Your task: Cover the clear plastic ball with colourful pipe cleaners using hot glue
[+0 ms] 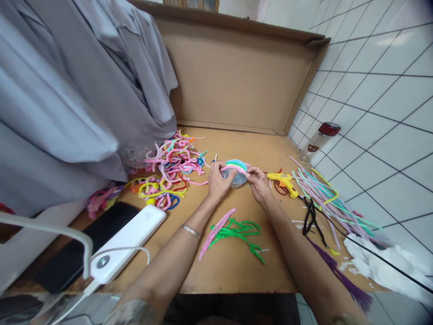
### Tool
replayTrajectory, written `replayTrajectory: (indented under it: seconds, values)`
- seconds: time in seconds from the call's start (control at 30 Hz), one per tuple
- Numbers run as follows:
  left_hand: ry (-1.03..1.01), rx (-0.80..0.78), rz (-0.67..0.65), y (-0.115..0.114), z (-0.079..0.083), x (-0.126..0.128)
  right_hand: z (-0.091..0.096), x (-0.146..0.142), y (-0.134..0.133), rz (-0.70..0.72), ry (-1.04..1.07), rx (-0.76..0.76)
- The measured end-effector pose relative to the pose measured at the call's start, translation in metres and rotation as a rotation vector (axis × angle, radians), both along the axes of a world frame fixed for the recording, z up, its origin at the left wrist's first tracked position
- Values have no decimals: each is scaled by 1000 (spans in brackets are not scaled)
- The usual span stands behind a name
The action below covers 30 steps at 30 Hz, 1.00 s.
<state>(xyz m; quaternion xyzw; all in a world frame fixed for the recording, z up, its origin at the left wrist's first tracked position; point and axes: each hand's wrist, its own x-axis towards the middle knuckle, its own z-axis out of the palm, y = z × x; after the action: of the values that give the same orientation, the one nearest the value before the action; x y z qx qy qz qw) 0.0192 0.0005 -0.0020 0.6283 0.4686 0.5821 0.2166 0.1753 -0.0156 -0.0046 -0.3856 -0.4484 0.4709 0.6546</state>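
Fitting a pink strand [239,169], it seemed, to the clear container [239,180] held between them, the left grip [220,181] clasped the container and the right grip [260,183] pinched the strand, the next move probably calling for even tension.

No legible text, bottle label [313,148] blurred, power bank mark [149,216] too small

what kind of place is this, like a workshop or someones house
Probably a home craft corner, though a small workshop is possible. A yellow glue gun lies on the tabletop, with a heap of colourful fuzzy stems to the left, and a white tiled wall looks domestic.
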Motion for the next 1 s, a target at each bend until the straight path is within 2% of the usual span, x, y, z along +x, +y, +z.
replayTrajectory:
  seconds: [0.17,0.43,0.57,1.0]
  values:
    - [-1,5,10,-2,-1,1,2,-2,-2,-12,16,10]
    - [54,98,8,-4,4,1,1,-3,-2,-3,5,-7]
    - [60,108,-16,-2,4,0,-1,-4,-1,3,-27,3]
    - [51,134,31,-3,5,-3,-2,-4,0,3,-8,6]
